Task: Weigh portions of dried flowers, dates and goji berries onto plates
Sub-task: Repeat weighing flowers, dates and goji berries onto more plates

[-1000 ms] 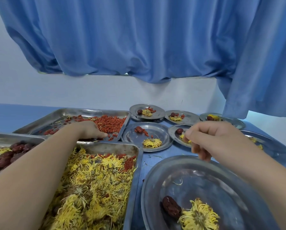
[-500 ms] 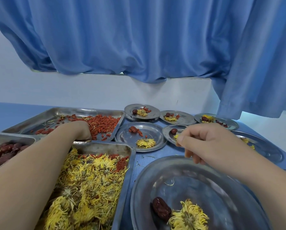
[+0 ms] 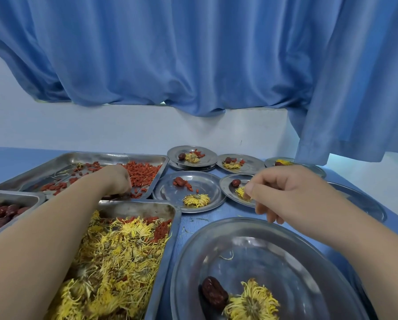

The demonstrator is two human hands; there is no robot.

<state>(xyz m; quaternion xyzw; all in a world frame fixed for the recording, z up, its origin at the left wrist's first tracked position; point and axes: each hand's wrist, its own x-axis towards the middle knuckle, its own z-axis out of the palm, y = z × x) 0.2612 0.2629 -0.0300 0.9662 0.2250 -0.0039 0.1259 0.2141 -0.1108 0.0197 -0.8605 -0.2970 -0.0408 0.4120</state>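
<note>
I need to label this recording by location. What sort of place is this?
Probably a workroom for portioning herbal tea ingredients, not a home kitchen. Steel trays hold goji berries and dried flowers, several small steel plates carry similar portions, and a blue curtain hangs behind the blue table.

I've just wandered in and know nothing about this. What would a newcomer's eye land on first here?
Probably the heap of yellow dried flowers filling the rectangular steel tray at lower left. Just behind it, the left hand dips into a spread of bright red goji berries. The big blue curtain hangs across the whole back wall.
</note>
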